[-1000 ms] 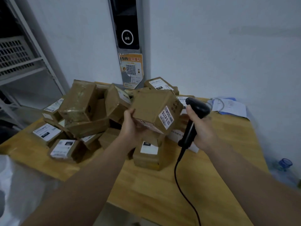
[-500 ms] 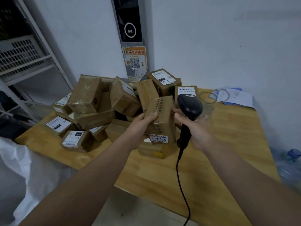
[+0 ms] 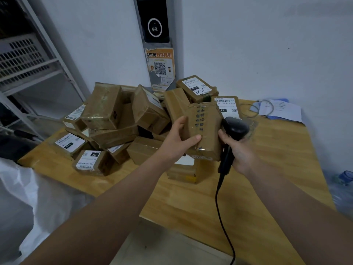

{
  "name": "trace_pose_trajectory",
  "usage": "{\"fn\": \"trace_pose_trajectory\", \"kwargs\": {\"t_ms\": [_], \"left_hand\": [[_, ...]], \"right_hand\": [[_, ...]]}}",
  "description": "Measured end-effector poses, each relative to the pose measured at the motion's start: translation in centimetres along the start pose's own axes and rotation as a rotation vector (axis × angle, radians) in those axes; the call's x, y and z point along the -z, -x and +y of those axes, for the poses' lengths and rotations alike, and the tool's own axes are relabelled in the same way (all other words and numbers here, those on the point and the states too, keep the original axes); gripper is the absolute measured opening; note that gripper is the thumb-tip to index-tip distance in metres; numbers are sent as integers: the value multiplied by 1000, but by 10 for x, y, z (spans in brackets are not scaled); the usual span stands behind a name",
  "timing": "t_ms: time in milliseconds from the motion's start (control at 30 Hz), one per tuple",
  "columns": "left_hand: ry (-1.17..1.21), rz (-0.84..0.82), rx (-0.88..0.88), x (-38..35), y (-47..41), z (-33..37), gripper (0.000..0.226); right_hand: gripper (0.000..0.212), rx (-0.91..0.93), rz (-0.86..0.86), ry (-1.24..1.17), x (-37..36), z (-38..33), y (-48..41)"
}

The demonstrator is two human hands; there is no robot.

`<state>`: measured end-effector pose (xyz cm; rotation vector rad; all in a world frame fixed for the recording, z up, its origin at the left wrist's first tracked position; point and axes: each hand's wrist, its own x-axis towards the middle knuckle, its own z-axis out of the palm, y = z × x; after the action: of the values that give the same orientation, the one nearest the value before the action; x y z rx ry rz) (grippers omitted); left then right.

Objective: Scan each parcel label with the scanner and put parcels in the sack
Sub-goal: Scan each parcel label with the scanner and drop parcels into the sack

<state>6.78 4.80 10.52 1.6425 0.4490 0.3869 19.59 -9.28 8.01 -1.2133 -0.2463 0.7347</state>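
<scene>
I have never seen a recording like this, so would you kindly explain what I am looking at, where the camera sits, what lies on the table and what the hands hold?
There is no machine here. A person wears one wide-angle camera on the head, looking forward and down, so the two bare arms reaching in are their own. The left hand grips a brown taped parcel, held up over the wooden table. The right hand holds a black corded scanner, its head beside the parcel's right edge. On the table lies a heap of similar parcels, several with white labels, and some papers near the far right corner. The white sack shows at the lower left, beside the table.
</scene>
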Motion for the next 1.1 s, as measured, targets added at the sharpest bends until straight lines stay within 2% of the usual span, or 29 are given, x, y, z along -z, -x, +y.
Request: {"fn": "trace_pose_trajectory", "kwargs": {"t_ms": [67,167,233,300,333,367,467,600,700,833,933,1033,1100], "left_hand": [[-82,-24,31,3,-8,2,76],[-237,-6,120,-1,-12,14,100],[-445,-7,151,-7,-13,21,110],[-638,9,165,-10,-14,22,109],[-629,17,174,-8,-14,22,107],[-519,18,188,-5,-14,21,103],[-18,19,218,11,-8,15,84],[279,-4,226,18,2,3,74],[287,-46,234,17,5,0,63],[37,27,115,16,7,5,43],[-26,17,87,12,4,9,65],[-205,24,148,5,-1,10,119],[-314,41,224,2,-4,12,129]], "right_hand": [[53,11,33,-1,4,2,-3],[52,20,63,-4,4,7,-4],[55,33,92,30,2,11,-4],[59,61,138,65,-2,14,-2],[61,71,158,69,-3,15,-1],[62,72,170,66,-4,14,0],[48,55,158,9,0,6,5],[39,-3,64,-16,0,-2,13],[39,0,-9,-40,-4,0,14],[38,62,44,-28,-9,0,12],[39,122,65,29,-14,-1,13],[48,183,107,125,-22,1,15],[57,197,139,212,-26,5,13]]}}
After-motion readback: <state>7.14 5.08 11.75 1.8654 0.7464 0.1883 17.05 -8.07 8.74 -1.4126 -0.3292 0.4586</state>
